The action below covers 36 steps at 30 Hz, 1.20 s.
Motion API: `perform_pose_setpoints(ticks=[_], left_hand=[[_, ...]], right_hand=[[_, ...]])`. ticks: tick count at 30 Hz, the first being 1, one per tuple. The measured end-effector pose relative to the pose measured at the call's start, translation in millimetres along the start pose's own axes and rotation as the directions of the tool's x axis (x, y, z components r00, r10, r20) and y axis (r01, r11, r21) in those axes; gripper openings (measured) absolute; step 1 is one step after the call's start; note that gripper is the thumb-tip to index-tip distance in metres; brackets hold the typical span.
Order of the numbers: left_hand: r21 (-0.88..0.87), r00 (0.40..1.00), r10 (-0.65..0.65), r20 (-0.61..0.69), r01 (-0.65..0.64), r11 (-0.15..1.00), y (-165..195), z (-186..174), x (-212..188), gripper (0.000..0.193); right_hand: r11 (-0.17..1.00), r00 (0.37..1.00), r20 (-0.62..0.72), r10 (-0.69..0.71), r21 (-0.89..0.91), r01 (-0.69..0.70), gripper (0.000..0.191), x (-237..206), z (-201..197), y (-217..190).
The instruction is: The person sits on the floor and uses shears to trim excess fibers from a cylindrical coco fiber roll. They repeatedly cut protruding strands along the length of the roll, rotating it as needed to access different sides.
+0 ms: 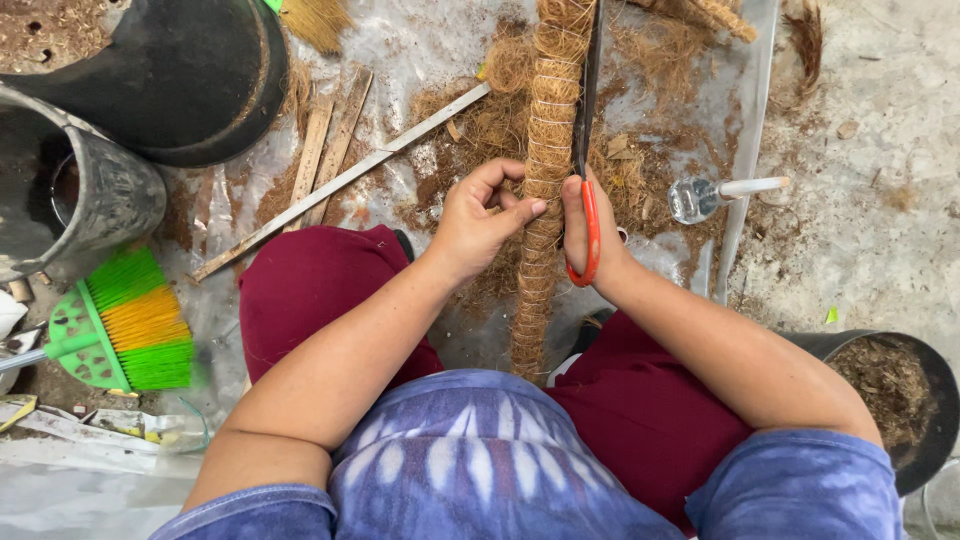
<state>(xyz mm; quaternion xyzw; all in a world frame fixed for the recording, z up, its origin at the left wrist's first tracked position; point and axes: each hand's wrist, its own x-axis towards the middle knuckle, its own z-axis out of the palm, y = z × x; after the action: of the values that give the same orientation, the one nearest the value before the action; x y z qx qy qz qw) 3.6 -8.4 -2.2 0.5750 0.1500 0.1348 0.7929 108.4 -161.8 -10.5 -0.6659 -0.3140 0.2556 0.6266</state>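
A long pole wrapped in brown coconut fibre and bound with thin white string (547, 130) runs from between my knees up past the top edge. My left hand (478, 218) grips it from the left, thumb and fingers curled round the wrap. My right hand (588, 232) holds scissors with orange handles (590, 235); their dark blades (587, 90) lie along the pole's right side, pointing away from me. I sit with dark red trousers on a plastic sheet.
Loose coconut fibre (480, 120) litters the sheet. Black pots (190, 80) and a grey bucket (90, 195) stand at left, beside a green-and-orange brush (135, 320). Wooden slats (330, 150) lie nearby. A clear bottle (705, 195) lies right; a black pot of fibre (895, 395) at lower right.
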Motion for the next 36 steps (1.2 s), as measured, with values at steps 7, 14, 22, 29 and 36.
perform_pose_setpoints(ticks=[7,14,22,29,36], left_hand=[[-0.002,1.000,-0.001,0.008,0.001,1.000,1,0,0,0.037],[-0.083,0.996,0.085,-0.021,-0.086,0.993,12,-7,4,0.034],[-0.205,0.990,0.116,-0.079,-0.130,0.970,27,-27,10,0.032],[-0.265,0.993,0.116,-0.022,-0.117,0.957,31,-27,11,0.039],[-0.285,0.996,0.087,-0.006,-0.085,0.955,27,-20,10,0.040]], right_hand=[[0.996,0.999,-0.031,0.015,-0.086,-0.018,0.060,0,-3,7],[0.963,0.987,0.065,0.144,-0.240,-0.125,0.064,-10,-10,-11],[0.505,0.997,0.050,-0.058,-0.860,0.073,0.075,-3,-63,-12],[0.222,0.926,0.181,-0.330,-0.939,0.263,0.081,5,-79,-16],[0.130,0.868,0.228,-0.441,-0.941,0.313,0.085,16,-80,-24]])
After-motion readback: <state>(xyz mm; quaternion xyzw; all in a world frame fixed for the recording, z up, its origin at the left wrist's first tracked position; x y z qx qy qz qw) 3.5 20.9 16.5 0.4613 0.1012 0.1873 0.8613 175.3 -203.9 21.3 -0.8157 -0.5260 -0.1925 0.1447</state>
